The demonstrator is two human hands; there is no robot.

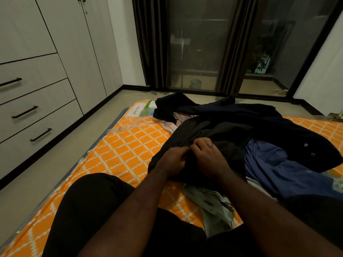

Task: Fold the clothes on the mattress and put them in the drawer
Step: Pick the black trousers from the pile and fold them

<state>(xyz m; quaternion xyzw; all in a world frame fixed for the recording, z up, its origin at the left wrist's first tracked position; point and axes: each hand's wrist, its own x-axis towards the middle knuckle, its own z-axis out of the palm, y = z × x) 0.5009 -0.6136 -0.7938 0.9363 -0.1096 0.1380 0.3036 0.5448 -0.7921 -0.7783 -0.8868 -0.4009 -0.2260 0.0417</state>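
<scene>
Head view: the left hand (174,160) and right hand (209,156) meet side by side on one edge of the black garment (222,130). Both have their fingers curled, pinching the cloth, probably to find a hem and draw this piece free of the heap for folding. It lies on top of the pile on the orange mattress (130,145), over a blue garment (269,167) and near a grey-green one (215,206). The drawers (37,108) along the left wall are closed.

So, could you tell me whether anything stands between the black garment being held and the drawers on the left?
Nothing visible does: only floor lies between the mattress and the drawers. The drawers are all shut, though, so one must be opened first. The left hand and right hand both grip the black garment.
</scene>
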